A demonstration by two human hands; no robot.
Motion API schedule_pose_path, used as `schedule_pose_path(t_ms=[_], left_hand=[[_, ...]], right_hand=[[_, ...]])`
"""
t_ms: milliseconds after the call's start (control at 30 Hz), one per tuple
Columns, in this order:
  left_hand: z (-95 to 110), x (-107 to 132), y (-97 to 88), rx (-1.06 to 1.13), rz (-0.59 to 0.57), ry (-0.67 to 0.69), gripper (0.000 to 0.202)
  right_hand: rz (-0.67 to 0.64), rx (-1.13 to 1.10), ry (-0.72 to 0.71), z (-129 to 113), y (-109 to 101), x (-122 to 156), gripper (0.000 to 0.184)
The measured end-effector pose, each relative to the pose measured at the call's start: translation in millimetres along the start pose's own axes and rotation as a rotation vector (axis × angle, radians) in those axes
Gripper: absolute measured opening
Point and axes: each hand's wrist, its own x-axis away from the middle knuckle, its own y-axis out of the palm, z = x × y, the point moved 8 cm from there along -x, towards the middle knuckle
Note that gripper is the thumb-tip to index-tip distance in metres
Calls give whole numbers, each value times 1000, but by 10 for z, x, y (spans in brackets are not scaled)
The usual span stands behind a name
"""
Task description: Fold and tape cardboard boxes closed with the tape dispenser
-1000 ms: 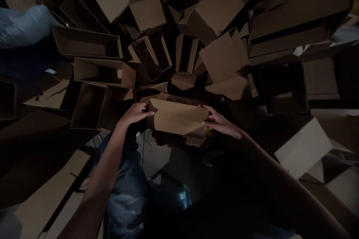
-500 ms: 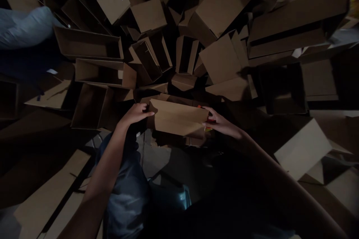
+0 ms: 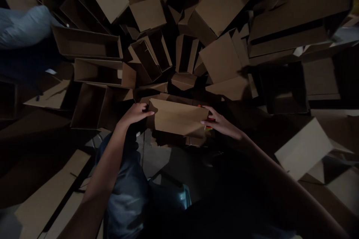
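A small cardboard box [image 3: 176, 117] is held level in front of me, a plain long side facing up. My left hand [image 3: 137, 114] grips its left end, the thumb lying on the top face and the fingers curled behind the edge. At the opposite end my right hand [image 3: 218, 120] closes on the box with thumb and fingers. A small red and yellow object [image 3: 209, 124] shows between the right fingers and the box; its kind is too dark to make out. More brown cardboard [image 3: 171, 139] lies directly beneath the held box.
Several open cardboard boxes [image 3: 98, 73] are heaped ahead and to both sides. A pale box [image 3: 303, 149] stands at the right. Below, a bluish-green plastic stool or bin [image 3: 183, 196] sits by my leg. Another person's light sleeve [image 3: 25, 28] shows at far left.
Both hands keep their hold on the box with almost no movement. The view has shifted very slightly.
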Motion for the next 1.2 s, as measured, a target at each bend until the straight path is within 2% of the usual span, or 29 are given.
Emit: schedule_pose_path(t_ms=[433,1200], left_hand=[[-24,-3,-6,3,15,-8,36],[-22,6,-3,4,4,-26,37]], right_hand=[[39,64,-24,-54,-2,-15,74],[0,150,-35,-45,32,-55,78]])
